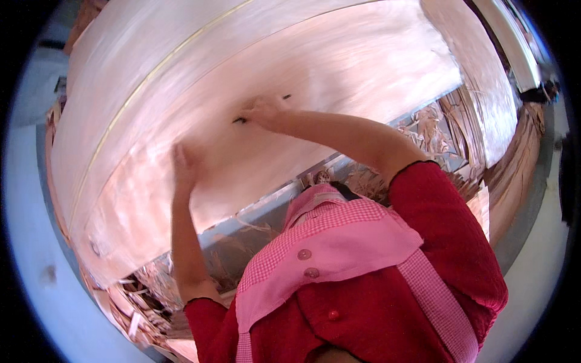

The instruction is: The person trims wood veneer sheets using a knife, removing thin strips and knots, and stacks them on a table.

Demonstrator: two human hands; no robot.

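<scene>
Sheet: the pale wood sheet (363, 66) is covering most of the worktop (227, 232), its near side running along the worktop's near edge.
Right hand: the right hand (264, 112) is bending narrow over the sheet's middle, seemingly holding a small dark tool (240, 120) (both ends poking out, type unclear).
Left hand: the left hand (187, 162) is resting at the sheet, nearer its left end; too blurred, so I cannot tell how wide it is.
Yellow line: a thin yellow line (152, 73) is curving across the sheet's far left part.
Scraps: torn wood scraps (431, 128) are lying beyond the near edge.
Progress: sheet is already lying spread; handling looks mid-way, amount left not showing.
Writing: no brand, label or readable text is showing.
</scene>
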